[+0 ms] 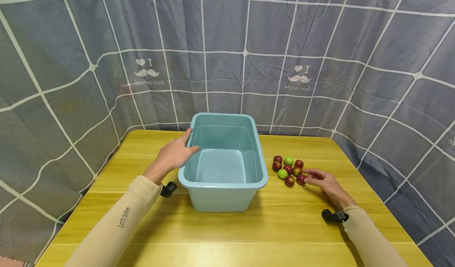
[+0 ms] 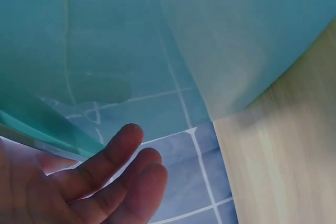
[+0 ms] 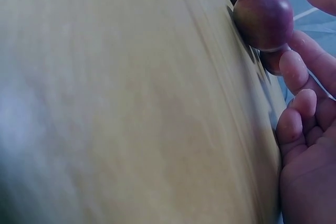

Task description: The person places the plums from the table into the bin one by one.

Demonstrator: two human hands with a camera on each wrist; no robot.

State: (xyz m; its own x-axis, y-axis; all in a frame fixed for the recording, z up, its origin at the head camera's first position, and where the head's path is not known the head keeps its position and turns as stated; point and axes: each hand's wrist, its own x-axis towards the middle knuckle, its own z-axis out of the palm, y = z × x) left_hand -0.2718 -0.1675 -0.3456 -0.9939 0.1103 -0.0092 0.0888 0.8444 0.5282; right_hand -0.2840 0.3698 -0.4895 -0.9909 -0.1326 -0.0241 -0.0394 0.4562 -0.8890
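Observation:
A light blue plastic tub [image 1: 223, 185] stands on the table. My left hand [image 1: 175, 153] rests at its left rim, thumb over the inside and the other fingers along the outside. In the left wrist view, those fingers [image 2: 113, 166] extend loosely below the rim, beside the translucent wall. To the right of the tub lies a cluster of small dark red plums [image 1: 289, 180] and a few green fruits [image 1: 282, 173]. My right hand [image 1: 328, 185] is at the cluster's right side, thumb and forefinger spread beside the nearest plum [image 3: 263, 19]. Its other fingers bend loosely near the tabletop.
The yellow wood-grain table [image 1: 227, 235] carries the tub and the fruit. A grey curtain [image 1: 224, 73] with white grid lines surrounds the table at the back and sides. Black wrist cameras [image 1: 335, 216] sit under both sleeves' cuffs.

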